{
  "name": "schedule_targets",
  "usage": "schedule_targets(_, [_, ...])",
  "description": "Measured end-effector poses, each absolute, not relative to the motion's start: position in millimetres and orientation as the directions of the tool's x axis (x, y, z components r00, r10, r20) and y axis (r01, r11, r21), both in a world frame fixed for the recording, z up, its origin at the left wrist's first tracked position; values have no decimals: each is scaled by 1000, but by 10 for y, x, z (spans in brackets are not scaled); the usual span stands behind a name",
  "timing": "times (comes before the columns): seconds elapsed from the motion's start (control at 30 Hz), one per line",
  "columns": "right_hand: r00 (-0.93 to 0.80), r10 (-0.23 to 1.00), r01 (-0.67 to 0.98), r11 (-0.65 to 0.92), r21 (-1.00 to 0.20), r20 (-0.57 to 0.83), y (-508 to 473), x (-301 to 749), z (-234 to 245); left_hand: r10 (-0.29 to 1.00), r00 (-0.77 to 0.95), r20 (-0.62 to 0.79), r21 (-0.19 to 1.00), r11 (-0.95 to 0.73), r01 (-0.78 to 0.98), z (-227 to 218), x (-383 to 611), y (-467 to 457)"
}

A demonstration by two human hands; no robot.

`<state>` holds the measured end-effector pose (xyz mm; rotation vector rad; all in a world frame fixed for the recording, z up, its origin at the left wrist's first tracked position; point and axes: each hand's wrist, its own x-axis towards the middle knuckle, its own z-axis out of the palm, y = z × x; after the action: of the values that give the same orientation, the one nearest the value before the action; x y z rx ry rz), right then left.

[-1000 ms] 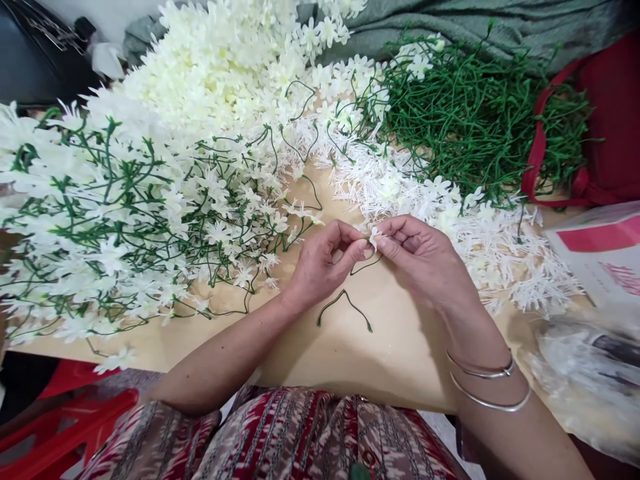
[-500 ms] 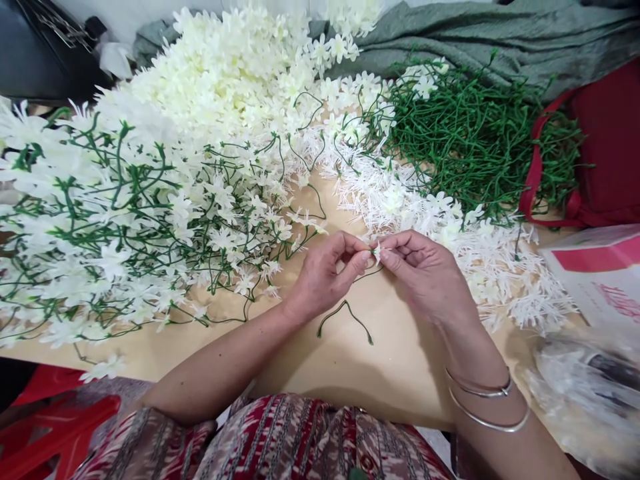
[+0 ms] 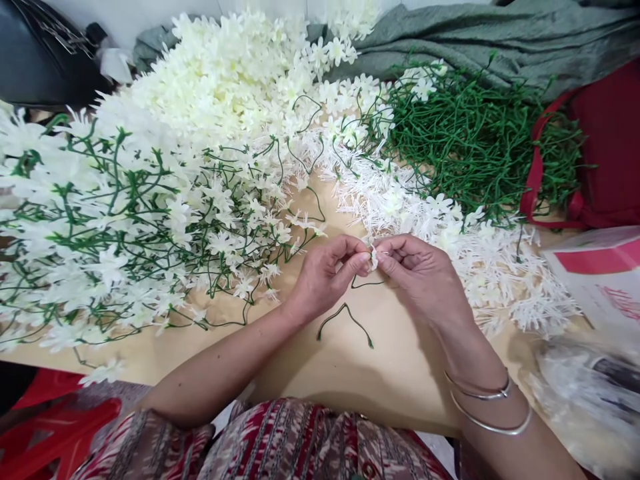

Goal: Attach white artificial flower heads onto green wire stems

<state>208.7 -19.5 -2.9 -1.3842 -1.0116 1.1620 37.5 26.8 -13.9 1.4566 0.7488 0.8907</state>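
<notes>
We work over a desk (image 3: pixel 395 380), with flowered sprays (image 3: pixel 125 213) across the left of the frame, loose blossoms (image 3: pixel 220 87) at upper left, green stems (image 3: pixel 460 133) at upper right, and white filaments (image 3: pixel 540 293) at right of centre. Our right hand (image 3: pixel 425 283) and left hand (image 3: pixel 323 277) meet at frame centre. Each grip pinches thumb to forefinger on the small white blossom (image 3: pixel 374 259) between them; the exact contact is too small to tell. A curved stem (image 3: pixel 367 284) shows just below the fingertips; a bent loose stem (image 3: pixel 345 305) lies nearer the lower centre. We judge the step in hand as joining blossom and stem end; the next move calls for a steady left grip and straight pressure from the right. Compared with half a second ago, the blossom's petals hang lower, while the loose stem lies unchanged.
</notes>
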Motion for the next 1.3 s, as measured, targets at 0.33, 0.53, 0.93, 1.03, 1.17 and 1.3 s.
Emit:
schedule_targets(0.33, [267,961,-162,-29,-986,-72,-211,2112,-10,903,423,77,969,32,-245,-141,373,322])
schedule_targets(0.53, [198,979,-60,-47,-997,-58,-200,2143,-31,916,398,50,967,56,-249,-101,352,343])
schedule_targets(0.93, [233,972,64,5,-998,20,-236,2153,82,868,492,68,973,52,-226,-78,261,382])
schedule_targets(1.03, [185,982,105,10,-994,29,-264,2124,122,893,442,86,983,-3,-186,-65,275,385])
schedule_targets(1.17, [158,977,185,115,-976,145,-285,2098,138,866,492,86,988,-11,-153,-24,302,369])
schedule_targets(1.3, [165,954,286,196,-938,249,-271,2113,148,784,618,60,974,89,-207,-23,330,350])
